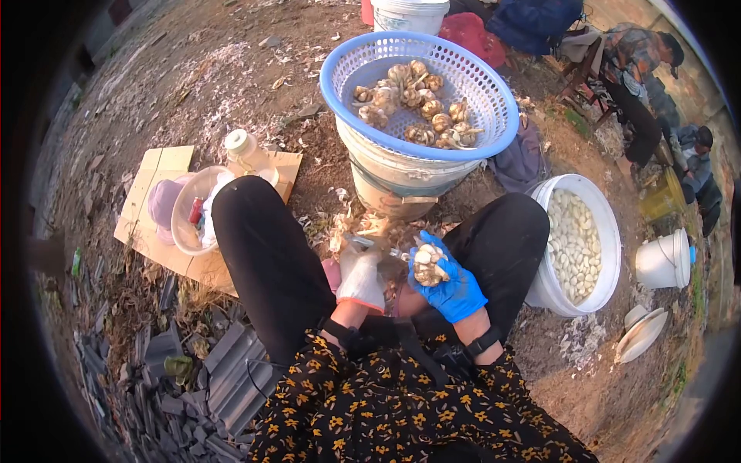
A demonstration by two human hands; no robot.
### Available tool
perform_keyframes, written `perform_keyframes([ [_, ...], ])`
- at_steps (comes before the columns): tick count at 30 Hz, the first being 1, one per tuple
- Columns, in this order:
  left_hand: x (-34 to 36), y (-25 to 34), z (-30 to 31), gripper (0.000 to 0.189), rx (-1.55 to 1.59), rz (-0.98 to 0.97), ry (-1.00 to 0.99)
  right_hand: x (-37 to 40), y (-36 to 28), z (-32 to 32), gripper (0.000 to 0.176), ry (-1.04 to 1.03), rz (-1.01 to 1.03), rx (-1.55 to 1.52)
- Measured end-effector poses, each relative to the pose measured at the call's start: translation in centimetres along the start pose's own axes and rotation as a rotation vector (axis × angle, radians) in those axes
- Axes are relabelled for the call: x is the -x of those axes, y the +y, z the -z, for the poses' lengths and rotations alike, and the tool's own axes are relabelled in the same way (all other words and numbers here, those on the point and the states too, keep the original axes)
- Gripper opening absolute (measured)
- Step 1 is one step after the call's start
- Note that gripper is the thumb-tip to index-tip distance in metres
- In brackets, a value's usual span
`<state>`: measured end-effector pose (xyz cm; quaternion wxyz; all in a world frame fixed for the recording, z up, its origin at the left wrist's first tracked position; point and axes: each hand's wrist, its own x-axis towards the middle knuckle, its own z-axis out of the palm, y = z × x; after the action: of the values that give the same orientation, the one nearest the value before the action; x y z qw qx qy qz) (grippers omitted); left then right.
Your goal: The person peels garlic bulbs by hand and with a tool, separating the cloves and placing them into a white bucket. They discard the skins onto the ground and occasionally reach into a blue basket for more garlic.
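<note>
My right hand, in a blue glove, is closed around a garlic bulb with its pale cloves turned up. Close beside it, my left hand wears a white knit glove and is closed on a slim metal tool, whose tip points toward the garlic. Both hands are between my knees, over garlic skins scattered on the ground. In front of them, a blue plastic basket with several whole garlic bulbs rests on a white bucket.
Right of my knee stands a white bucket of peeled cloves; another bucket and a lid lie beyond. At left, cardboard bears a bowl and a jar. Broken tiles lie lower left. People sit upper right.
</note>
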<state>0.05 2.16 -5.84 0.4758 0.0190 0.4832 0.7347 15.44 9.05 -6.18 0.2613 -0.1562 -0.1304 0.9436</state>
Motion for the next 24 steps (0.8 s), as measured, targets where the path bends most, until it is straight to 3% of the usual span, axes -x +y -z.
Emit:
perform_keyframes([
  [2, -1.2, -0.7, 1.3, 0.022, -0.294, -0.053, 0.039, 0.1, 0.0, 0.0, 0.068, -0.03, -0.004, -0.075],
  [7, -1.1, -0.5, 0.9, 0.023, -0.278, -0.121, 0.031, -0.4, -0.1, 0.7, 0.068, -0.055, 0.018, -0.111],
  [13, 0.8, 0.5, 0.2, 0.026, -0.23, -0.255, -0.047, -1.0, 0.1, 1.5, 0.054, 0.127, 0.07, -0.069],
  [16, 2.1, 1.0, -0.4, 0.025, -0.23, -0.245, -0.121, -0.7, 0.7, 1.6, 0.046, 0.047, 0.257, 0.125],
  [24, 4.3, 2.8, -2.5, 0.026, -0.361, -0.183, -0.317, -0.3, 0.7, -0.4, 0.044, 0.127, 0.406, 0.403],
])
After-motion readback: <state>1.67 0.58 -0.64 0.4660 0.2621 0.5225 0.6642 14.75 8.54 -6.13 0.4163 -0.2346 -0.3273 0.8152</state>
